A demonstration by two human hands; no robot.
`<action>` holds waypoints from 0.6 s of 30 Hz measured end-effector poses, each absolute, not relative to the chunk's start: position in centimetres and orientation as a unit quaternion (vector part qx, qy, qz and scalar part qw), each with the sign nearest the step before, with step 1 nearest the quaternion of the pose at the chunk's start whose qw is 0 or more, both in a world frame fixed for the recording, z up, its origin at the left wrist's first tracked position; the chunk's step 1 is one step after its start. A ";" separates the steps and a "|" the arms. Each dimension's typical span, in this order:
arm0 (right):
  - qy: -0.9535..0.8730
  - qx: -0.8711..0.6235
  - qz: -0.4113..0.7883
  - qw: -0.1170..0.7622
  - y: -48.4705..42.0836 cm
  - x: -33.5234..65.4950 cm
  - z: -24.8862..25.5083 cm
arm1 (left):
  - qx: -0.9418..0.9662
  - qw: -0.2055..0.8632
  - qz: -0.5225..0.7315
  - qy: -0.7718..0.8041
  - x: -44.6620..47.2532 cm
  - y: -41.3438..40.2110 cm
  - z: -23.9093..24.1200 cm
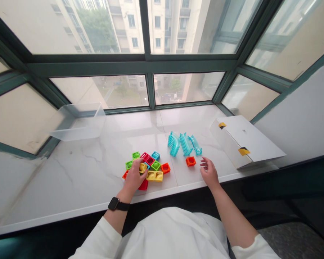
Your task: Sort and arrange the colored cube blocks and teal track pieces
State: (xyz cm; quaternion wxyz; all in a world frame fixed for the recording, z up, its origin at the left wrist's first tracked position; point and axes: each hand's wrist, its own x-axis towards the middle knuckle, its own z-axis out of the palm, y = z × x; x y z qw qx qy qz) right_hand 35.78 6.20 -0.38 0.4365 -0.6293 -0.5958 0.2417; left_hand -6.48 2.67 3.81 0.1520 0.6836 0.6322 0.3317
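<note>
My left hand, with a black watch on its wrist, is at the near side of a pile of colourful plastic blocks. Its thumb and fingers are closed around a yellow block. Around it lie green blocks, pinkish-red blocks, a blue block, a double yellow block and an orange block. A red block is partly under the hand. My right hand holds nothing, fingers loosely curled and apart, just right of a single red-orange block.
Three clear teal track pieces lie side by side behind the single block. A translucent plastic bin stands at the back left of the white marble sill. To the right is a white box with yellow-black tabs. Green-framed windows enclose the sill.
</note>
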 end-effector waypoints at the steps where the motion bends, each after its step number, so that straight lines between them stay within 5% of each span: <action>1: -0.595 -0.630 0.221 0.448 5.9 35.5 0.2 | 0.683 0.150 0.340 0.629 -6.5 2.6 3.7; 9: -0.674 -0.525 0.159 0.494 4.3 30.3 5.1 | 0.691 0.156 0.345 0.616 -6.6 2.3 3.9; 18: -0.805 -0.389 0.267 0.360 3.4 21.9 4.2 | 0.704 0.169 0.350 0.594 -6.6 2.0 4.0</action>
